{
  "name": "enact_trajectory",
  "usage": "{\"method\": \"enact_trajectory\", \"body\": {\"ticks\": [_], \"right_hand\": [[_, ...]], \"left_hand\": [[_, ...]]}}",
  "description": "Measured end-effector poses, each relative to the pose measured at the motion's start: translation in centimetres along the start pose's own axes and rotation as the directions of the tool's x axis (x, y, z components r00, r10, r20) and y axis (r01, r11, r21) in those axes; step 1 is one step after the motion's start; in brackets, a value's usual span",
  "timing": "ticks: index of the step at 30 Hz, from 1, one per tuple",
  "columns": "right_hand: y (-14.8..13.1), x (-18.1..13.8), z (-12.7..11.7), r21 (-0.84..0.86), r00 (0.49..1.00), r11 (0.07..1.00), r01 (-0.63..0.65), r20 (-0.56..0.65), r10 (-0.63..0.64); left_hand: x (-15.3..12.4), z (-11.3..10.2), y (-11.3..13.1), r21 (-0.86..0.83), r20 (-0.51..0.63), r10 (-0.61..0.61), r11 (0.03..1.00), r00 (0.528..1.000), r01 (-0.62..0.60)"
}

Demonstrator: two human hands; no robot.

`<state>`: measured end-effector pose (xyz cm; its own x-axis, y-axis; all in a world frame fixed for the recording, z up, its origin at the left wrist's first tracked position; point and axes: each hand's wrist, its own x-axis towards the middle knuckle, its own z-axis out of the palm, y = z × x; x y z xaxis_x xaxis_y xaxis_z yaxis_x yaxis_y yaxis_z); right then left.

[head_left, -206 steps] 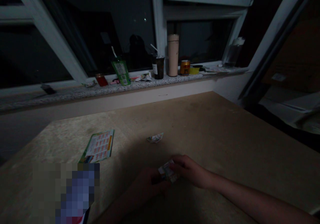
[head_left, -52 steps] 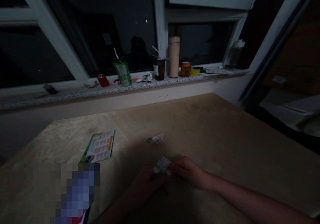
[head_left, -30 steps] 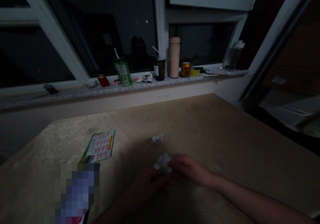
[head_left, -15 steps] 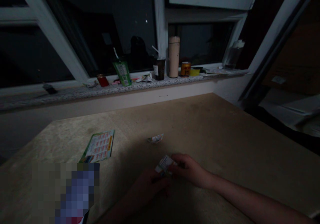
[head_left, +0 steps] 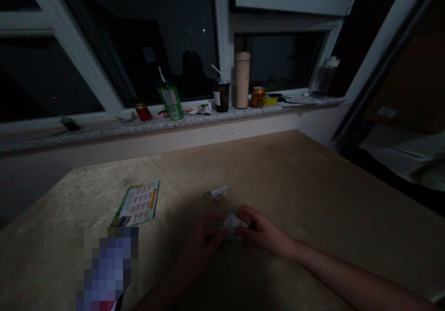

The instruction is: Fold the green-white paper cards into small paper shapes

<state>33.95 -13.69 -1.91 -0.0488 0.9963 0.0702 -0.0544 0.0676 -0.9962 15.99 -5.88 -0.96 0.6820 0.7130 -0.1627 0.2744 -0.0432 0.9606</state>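
Observation:
A small folded piece of printed paper (head_left: pixel 233 223) is held low over the near middle of the table. My right hand (head_left: pixel 266 232) pinches its right side between thumb and bent fingers. At the paper's left edge is my left hand (head_left: pixel 203 244), its thumb on the paper and its index finger curled above; shadow hides the other fingers. Just beyond them lies another small folded paper piece (head_left: pixel 217 193), boat-like in shape. To the left, a green-edged printed sheet (head_left: pixel 139 203) rests flat on the table.
The brown table (head_left: pixel 295 176) reaches to a stone windowsill (head_left: pixel 194 118). On the sill stand a green cup (head_left: pixel 170 101), a dark cup (head_left: pixel 221 97), a pale flask (head_left: pixel 242 80), a gold can (head_left: pixel 258 97) and a red jar (head_left: pixel 143 111). A pixelated patch (head_left: pixel 107 269) covers the lower left.
My left hand has shifted slightly left and turned, its index finger now raised and curled. The paper between my hands has moved a little right. The other things stay put.

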Motion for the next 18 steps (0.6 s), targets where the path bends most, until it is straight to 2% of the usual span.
{"method": "enact_trajectory", "body": {"ticks": [3, 11, 14, 18], "right_hand": [[-0.53, -0.29, 0.01, 0.066, 1.0, 0.998, 0.005, 0.027, -0.006], [-0.6, -0.47, -0.43, -0.145, 0.996, 0.988, -0.049, 0.068, 0.06], [-0.5, -0.34, -0.49, -0.133, 0.997, 0.989, -0.063, 0.038, 0.069], [-0.5, -0.26, -0.52, -0.106, 0.999, 0.994, -0.008, 0.035, 0.011]], "left_hand": [[0.12, -0.01, -0.14, -0.028, -0.024, 0.02, 0.999, 1.0, -0.021], [-0.13, -0.27, -0.07, -0.058, 0.009, 0.054, 0.997, 0.999, -0.053], [-0.46, -0.2, -0.31, -0.066, 0.055, 0.114, 0.992, 0.992, -0.111], [-0.6, -0.01, -0.16, -0.01, 0.096, 0.208, 0.978, 0.973, -0.208]]}}
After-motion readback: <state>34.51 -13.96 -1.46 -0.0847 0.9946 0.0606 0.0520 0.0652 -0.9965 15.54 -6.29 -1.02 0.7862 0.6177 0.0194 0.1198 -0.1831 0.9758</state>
